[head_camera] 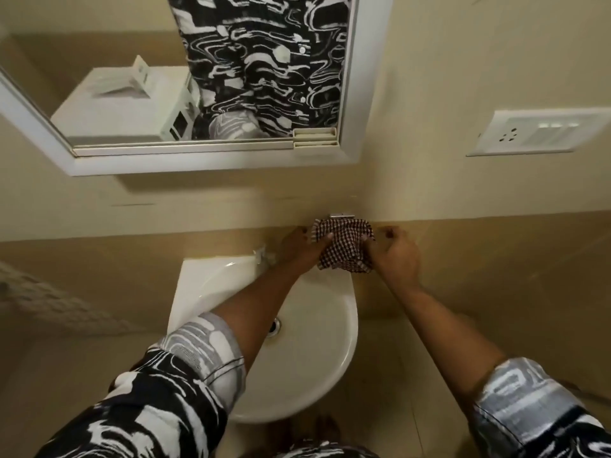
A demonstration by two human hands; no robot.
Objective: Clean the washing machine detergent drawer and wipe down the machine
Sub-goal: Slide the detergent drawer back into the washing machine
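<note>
A red-and-white checked cloth (344, 247) hangs bunched against the beige wall, just under a small metal fitting (342, 215). My left hand (302, 247) grips the cloth's left side and my right hand (395, 256) grips its right side, both above the back right of a white wash basin (317, 368). In the mirror (139, 104) I see the reflected white washing machine (122, 109), with a white drawer part standing on its top.
A chrome tap (263, 256) sits at the basin's back edge, left of my left hand. The drain (273, 326) is in the bowl's middle. A white switch and socket plate (537, 132) is on the wall at upper right. The tiled floor lies below.
</note>
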